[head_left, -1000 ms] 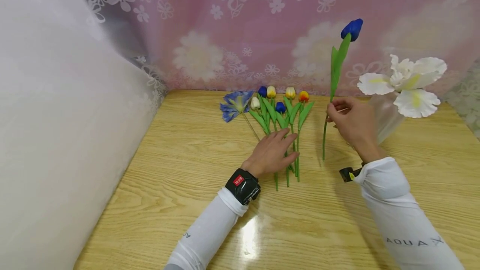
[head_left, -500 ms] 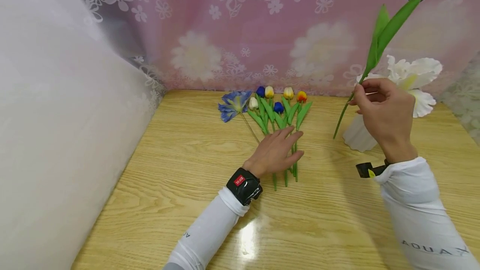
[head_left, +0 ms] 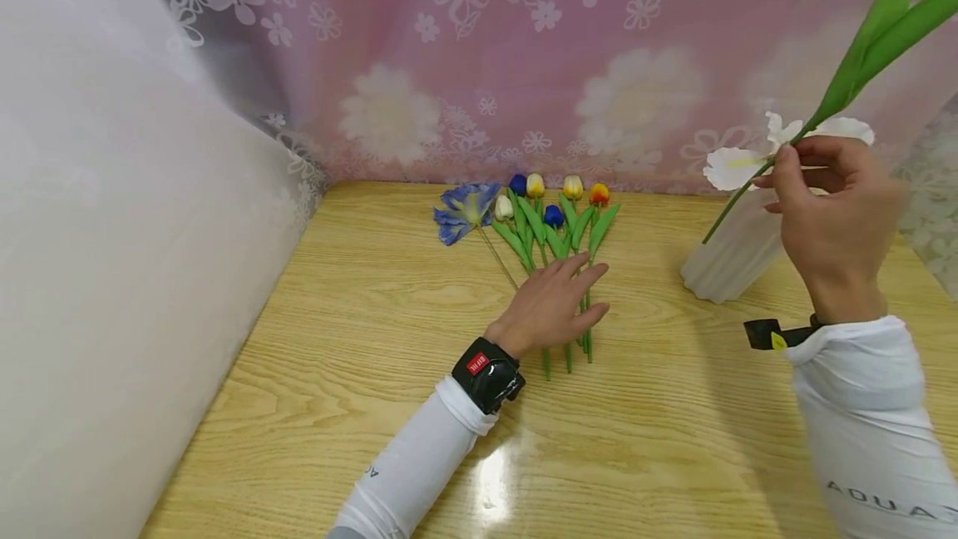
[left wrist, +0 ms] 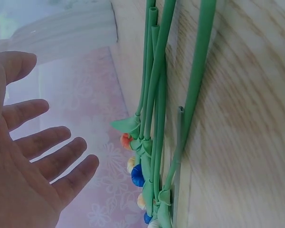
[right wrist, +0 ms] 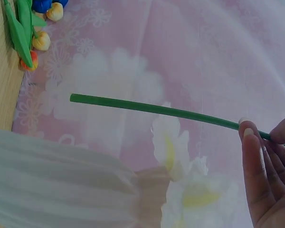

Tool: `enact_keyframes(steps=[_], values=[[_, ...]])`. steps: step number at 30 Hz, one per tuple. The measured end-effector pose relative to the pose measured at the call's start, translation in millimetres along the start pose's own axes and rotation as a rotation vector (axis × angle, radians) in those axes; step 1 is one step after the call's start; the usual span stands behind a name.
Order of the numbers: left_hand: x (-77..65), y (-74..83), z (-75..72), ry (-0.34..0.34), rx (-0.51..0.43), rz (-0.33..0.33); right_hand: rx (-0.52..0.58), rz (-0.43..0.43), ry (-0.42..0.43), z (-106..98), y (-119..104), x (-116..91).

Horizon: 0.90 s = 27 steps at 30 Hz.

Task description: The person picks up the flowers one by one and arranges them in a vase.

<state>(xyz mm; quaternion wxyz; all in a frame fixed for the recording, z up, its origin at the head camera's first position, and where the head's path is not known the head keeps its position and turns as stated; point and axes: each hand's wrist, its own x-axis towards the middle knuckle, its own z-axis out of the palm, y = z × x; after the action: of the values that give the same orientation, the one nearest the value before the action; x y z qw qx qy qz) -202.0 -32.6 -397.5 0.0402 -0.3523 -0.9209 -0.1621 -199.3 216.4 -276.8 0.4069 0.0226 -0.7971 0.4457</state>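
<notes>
Two hands at work over a wood-grain tabletop (head_left: 337, 314). Right hand (head_left: 841, 215): gripping, thumb and fingertips pinching a green stem (right wrist: 156, 109) partway along. Stem held tilted in the air, cut end pointing down and toward the left; two long leaves (head_left: 846, 86) rise above the grip. Its upper end runs beyond the head view, so the bloom cannot be seen.

Near that hand, a white ribbed vase (head_left: 733, 264) leans on the tabletop, with a large white flower (head_left: 729, 169) at its mouth. From above, the stem's lower end overlaps the vase's outline; the right wrist view shows that end free.

Left hand (head_left: 550, 302): open, fingers spread, gripping nothing, over the laid-out stems. Beyond its fingers lie two dark blue tulips (head_left: 554, 216), two white-and-yellow tulips (head_left: 572, 187), a white tulip (head_left: 504, 207) and an orange-red tulip (head_left: 599, 194). At the group's left end, a blue-violet flower (head_left: 466, 210). A pink floral curtain (head_left: 516, 65) hangs behind.
</notes>
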Motion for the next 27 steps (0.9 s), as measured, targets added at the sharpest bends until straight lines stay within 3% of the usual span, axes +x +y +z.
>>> enact_keyframes(steps=[10, 19, 24, 27], values=[[-0.8, -1.4, 0.6, -0.006, -0.015, 0.002, 0.021, 0.008, 0.099, -7, -8, 10], [1.1, 0.5, 2.1, -0.009, -0.011, -0.004, -0.138, 0.040, 0.158, -17, -14, 14], [3.4, 2.3, 0.7, -0.003, -0.019, 0.014, -0.138, 0.056, 0.189, -21, -11, 17], [4.8, 4.1, -0.9, 0.002, -0.030, 0.023, -0.120, 0.011, 0.210, -24, -8, 19]])
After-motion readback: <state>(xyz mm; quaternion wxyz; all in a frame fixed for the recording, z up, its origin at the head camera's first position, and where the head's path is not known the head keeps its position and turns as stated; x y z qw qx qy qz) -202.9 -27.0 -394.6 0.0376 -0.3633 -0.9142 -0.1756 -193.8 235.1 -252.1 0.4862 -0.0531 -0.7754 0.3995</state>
